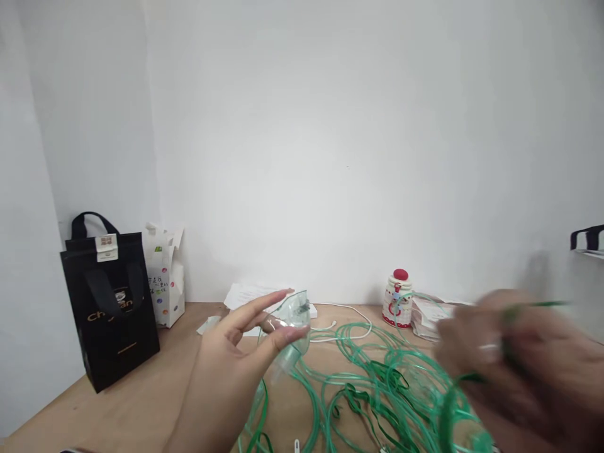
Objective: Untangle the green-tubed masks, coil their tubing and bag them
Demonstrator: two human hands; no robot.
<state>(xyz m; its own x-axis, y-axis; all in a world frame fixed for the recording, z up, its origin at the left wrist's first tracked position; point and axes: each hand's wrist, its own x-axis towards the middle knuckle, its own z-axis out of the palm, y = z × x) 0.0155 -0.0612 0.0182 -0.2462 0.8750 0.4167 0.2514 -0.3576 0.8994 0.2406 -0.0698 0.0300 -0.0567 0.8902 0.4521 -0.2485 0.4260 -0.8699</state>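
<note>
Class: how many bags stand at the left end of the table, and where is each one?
2. The black bag stands farthest left; the white printed bag stands just behind it to the right, partly covered. Others could be hidden behind them.

The person's bare left forearm [198, 412] is slanting up from the bottom edge; the left hand [233, 355] is forming a loose pinch, index finger [262, 304] extending above the thumb [278, 343]. At lower right, the right hand [521, 362] is appearing badly blurred, its fingers curling inward.
</note>
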